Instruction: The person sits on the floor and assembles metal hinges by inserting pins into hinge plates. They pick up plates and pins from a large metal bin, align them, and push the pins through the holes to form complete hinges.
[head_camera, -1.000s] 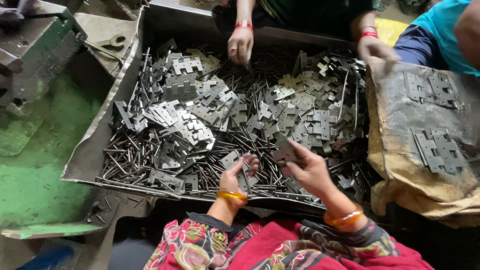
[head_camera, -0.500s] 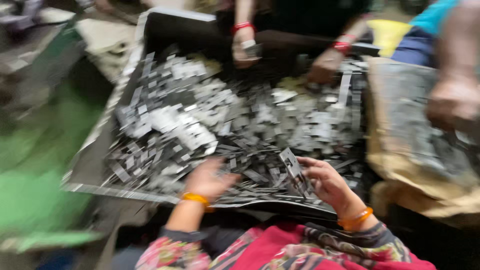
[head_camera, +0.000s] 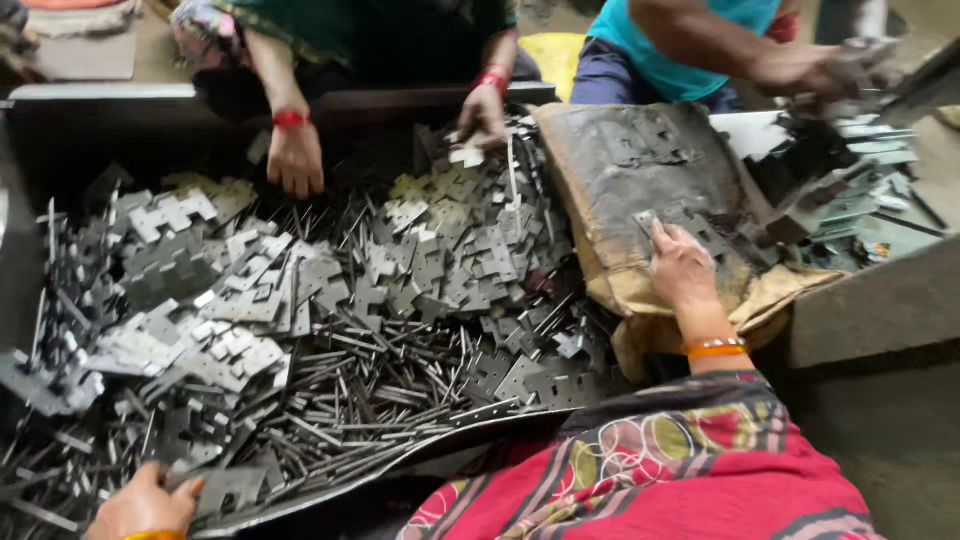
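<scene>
A large dark metal tray (head_camera: 60, 95) holds a heap of grey stamped hinge plates (head_camera: 430, 260) and thin steel pins (head_camera: 370, 390). My right hand (head_camera: 682, 266) reaches over the brown sack (head_camera: 620, 160) to the right of the tray, its fingertips pinching a small metal hinge plate (head_camera: 647, 220) down against the sack among several others. My left hand (head_camera: 145, 505) lies low at the tray's near left edge, touching plates (head_camera: 235, 485) there. Its fingers are partly hidden by the pile and the frame edge.
Two hands of a person across the tray, one (head_camera: 296, 158) and the other (head_camera: 483, 112), pick in the heap. A person in a teal shirt (head_camera: 690, 50) reaches a hand (head_camera: 815, 70) to a stack of metal parts (head_camera: 850, 185) at the right. A concrete ledge (head_camera: 880, 300) lies beside me.
My right hand carried the plate from over the tray rightward onto the sack. My left hand dropped toward the near left edge. The view swung right.
</scene>
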